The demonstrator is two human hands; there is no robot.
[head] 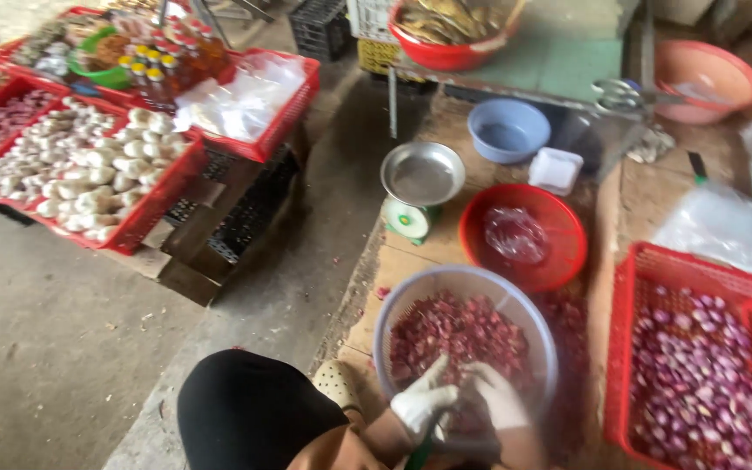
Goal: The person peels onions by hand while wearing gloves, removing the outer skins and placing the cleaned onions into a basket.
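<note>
- We have both hands, in white gloves, low over the near rim of the pale basin (393, 305).
- Our left hand (422, 402) curls, fingers bent inward.
- Our right hand (496, 396) sits just beside it, fingers folded; its grip stays unclear.

bowl (393, 324): pale lilac; shallots (463, 335): purple-red; gloves (419, 402): white, probably; basket (633, 287): red lattice

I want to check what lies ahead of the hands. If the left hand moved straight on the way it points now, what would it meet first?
The left hand, in a white glove, points up and right over the pale basin. It would probably meet first the heap of red shallot peelings inside; depth is unclear.
</note>
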